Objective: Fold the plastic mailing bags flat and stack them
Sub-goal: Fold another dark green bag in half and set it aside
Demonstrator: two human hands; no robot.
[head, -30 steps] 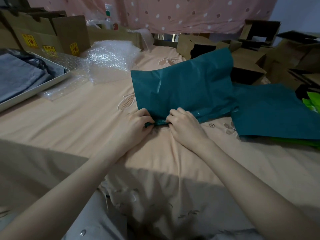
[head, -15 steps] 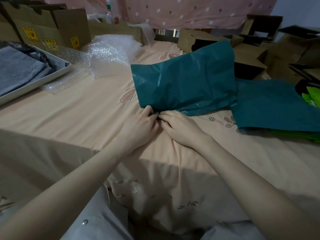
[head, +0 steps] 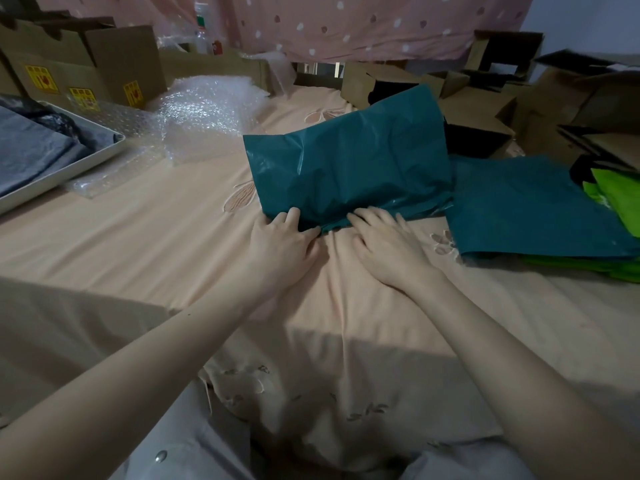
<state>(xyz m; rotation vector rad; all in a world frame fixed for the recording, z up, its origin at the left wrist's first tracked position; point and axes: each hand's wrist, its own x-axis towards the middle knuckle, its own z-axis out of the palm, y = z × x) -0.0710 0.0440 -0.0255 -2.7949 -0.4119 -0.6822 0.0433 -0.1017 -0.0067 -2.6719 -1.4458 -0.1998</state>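
Hands (head: 284, 239) on teal bag (head: 349, 168)

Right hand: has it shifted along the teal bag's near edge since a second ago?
Yes. The right hand has slid rightward along the teal bag, away from the left hand and toward the stacked bags.

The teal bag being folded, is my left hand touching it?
Touching. The head view shows the left hand with fingers laid on the near edge of the teal bag.

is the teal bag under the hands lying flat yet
Not flat: the teal plastic mailing bag billows up, crumpled, while left hand and right hand press its near edge.
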